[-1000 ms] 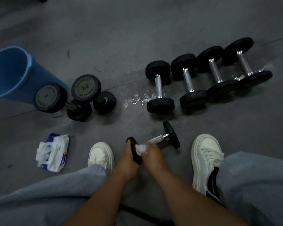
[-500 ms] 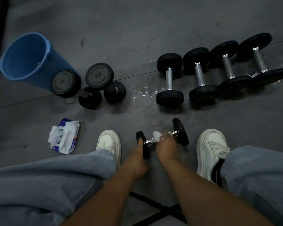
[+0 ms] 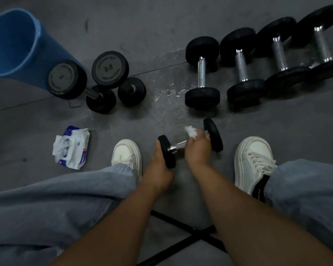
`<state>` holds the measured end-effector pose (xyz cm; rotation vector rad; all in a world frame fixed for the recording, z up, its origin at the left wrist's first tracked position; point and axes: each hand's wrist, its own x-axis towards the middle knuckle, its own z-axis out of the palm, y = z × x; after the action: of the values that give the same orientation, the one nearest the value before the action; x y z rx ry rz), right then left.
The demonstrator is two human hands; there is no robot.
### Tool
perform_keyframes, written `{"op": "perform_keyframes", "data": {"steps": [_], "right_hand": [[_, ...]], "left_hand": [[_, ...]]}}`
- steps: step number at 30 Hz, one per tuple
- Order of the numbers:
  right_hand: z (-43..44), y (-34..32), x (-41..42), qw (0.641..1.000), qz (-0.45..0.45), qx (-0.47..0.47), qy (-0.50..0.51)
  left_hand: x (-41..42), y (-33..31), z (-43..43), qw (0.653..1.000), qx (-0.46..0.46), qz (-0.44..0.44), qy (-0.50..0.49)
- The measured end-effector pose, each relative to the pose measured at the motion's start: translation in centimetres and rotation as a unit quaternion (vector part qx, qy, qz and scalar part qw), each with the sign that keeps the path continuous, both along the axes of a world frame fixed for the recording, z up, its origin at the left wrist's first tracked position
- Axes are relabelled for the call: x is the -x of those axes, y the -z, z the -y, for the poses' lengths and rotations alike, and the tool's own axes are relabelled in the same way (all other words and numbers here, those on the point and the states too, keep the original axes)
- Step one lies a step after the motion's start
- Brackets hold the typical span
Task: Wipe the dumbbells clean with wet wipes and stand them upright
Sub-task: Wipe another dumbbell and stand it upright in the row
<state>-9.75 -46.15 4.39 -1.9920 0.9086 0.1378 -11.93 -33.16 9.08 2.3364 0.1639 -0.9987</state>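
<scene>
Left hand (image 3: 158, 169): gripped the dumbbell's (image 3: 190, 144) near plate, just above the floor (image 3: 161, 25) between the shoes.
Right hand (image 3: 198, 148): closed over handle, pinching wet wipe (image 3: 190, 131).
Change: wipe had slid toward the far plate.

Matt black rubbery dumbbell heads (image 3: 202, 97), shiny metal handles (image 3: 201, 72), blue plastic bucket (image 3: 17, 43), rough grey floor (image 3: 161, 20)

- On the right-hand upright dumbbell (image 3: 110, 69), far left beside the blue bin, I read "2.5" at the middle of its top face; the ring lettering around it is too blurred for me to make out.
- The left upright dumbbell (image 3: 67, 79) carries a mark I cannot read.
- Print on the wet wipes pack (image 3: 72, 147) is too small for me.
</scene>
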Motion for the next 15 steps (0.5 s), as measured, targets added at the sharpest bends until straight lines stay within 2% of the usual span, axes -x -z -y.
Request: {"op": "perform_keyframes", "data": {"steps": [2,4,5,6,8,9,10,12,14,15], "right_hand": [[-0.2,-0.1,-0.3,0.999,-0.019,0.003,-0.033],[-1.6,0.2,-0.2,0.99,-0.003,-0.053,-0.131],[-1.8,0.1,-0.1,0.986,0.003,-0.079,-0.144],[-1.6,0.3,-0.5,0.99,0.004,-0.077,-0.119],[-0.5,0.6,-1.2,0.999,0.011,-0.043,0.019],[-0.1,0.7,-1.2,0.998,0.002,-0.03,0.054],[-0.3,0.6,-1.3,0.999,-0.007,-0.026,0.024],[-1.3,0.7,-1.3,0.993,-0.017,-0.085,-0.075],[-1.4,0.2,-1.7,0.986,-0.021,-0.155,-0.055],[-0.8,0.6,-2.3,0.989,-0.013,-0.15,0.013]], "left_hand": [[-0.6,0.2,0.7,0.998,0.016,0.035,-0.049],[-1.3,0.4,1.4,0.994,0.017,0.073,-0.075],[-1.6,0.6,1.5,0.992,0.025,0.089,-0.084],[-2.0,0.9,1.4,0.991,0.034,0.092,-0.094],[-2.9,0.9,1.0,0.991,0.038,0.077,-0.104],[-3.3,1.0,0.8,0.991,0.036,0.071,-0.107],[-3.7,0.9,0.8,0.991,0.034,0.066,-0.112],[-4.4,1.2,0.7,0.99,0.04,0.061,-0.123],[-5.1,1.8,0.5,0.99,0.046,0.054,-0.12],[-5.4,2.3,0.3,0.99,0.047,0.055,-0.117]]}}
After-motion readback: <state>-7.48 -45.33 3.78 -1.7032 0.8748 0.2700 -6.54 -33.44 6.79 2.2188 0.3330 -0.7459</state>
